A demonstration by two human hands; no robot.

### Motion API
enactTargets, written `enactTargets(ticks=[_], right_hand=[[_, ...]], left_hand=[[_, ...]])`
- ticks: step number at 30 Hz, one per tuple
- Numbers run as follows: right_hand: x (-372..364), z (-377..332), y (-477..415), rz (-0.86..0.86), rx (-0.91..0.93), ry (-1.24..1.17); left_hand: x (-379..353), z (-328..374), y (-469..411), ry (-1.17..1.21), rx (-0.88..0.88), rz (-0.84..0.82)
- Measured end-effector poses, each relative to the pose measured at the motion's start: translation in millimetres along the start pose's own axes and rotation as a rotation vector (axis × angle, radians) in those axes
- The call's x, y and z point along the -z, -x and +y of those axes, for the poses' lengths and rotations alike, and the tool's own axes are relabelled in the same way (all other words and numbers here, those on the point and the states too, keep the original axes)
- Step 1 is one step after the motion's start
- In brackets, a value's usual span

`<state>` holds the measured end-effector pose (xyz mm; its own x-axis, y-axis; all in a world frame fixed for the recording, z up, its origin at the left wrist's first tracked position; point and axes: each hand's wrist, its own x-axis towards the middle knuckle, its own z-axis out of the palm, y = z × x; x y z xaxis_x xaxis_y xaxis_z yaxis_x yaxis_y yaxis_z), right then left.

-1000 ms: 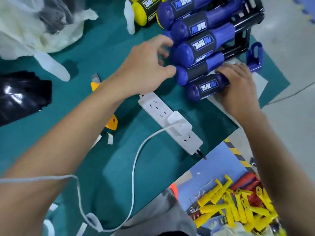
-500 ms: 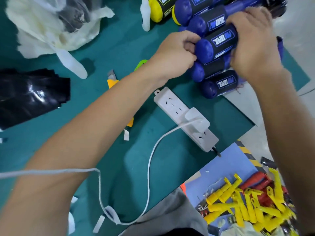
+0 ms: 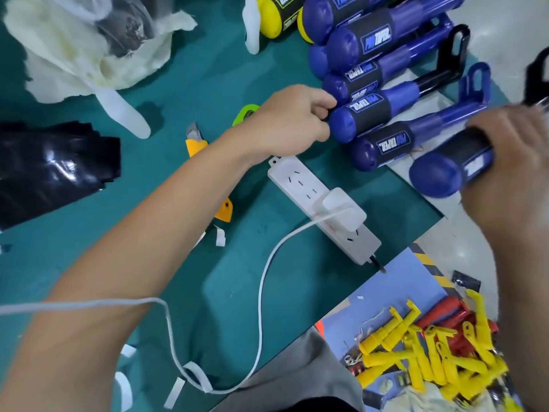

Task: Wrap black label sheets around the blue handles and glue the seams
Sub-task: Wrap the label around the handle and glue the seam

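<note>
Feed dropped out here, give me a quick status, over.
Right hand grips labelled blue handle beside stacked handles. Left hand curled against that stack's end, grip unclear. Power strip lies nearby.

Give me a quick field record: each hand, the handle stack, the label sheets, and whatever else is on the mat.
left hand: curled fingers against the butt end of a stacked handle; grip unclear
right hand: grips a labelled handle, motion-blurred, lower right of the stack
handle stack: blue, black labels on, piled top right
label sheets: black, glossy, far left on the mat
power strip: white, charger plugged in, centre
utility knife: yellow, partly under the left forearm
</note>
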<state>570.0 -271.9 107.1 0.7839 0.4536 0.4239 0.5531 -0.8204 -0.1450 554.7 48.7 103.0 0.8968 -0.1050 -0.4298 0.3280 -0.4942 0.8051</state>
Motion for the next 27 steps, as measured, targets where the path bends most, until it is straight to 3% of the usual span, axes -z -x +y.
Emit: enactTargets(ticks=[6,15,17,21,24,27], right_hand=[[-41.6,-3.1,37.8,-0.103,-0.074,0.026],[-58.4,7.4,31.1,-0.158,-0.03,-0.054],[-55.4,10.4,29.2,-0.155,-0.074,-0.078],[-41.9,6.2,25.8,-0.129,-0.242,-0.122],[-30.5,-0.4,6.5,-0.035,-0.383,-0.203],[-26.5,-13.5,-31.5,-0.044,-0.43,-0.277]], left_hand=[[-11.0,12.9,7.1,-0.092,-0.005,-0.04],[-7.0,-8.6,2.0,0.058,-0.008,-0.169],[-5.5,-12.4,-1.1,0.082,-0.004,-0.138],[-2.1,-15.3,-10.0,0.032,-0.016,0.09],[2.9,-11.4,-18.6,-0.021,-0.051,0.09],[1.1,-2.7,-26.1,-0.017,-0.073,0.082]])
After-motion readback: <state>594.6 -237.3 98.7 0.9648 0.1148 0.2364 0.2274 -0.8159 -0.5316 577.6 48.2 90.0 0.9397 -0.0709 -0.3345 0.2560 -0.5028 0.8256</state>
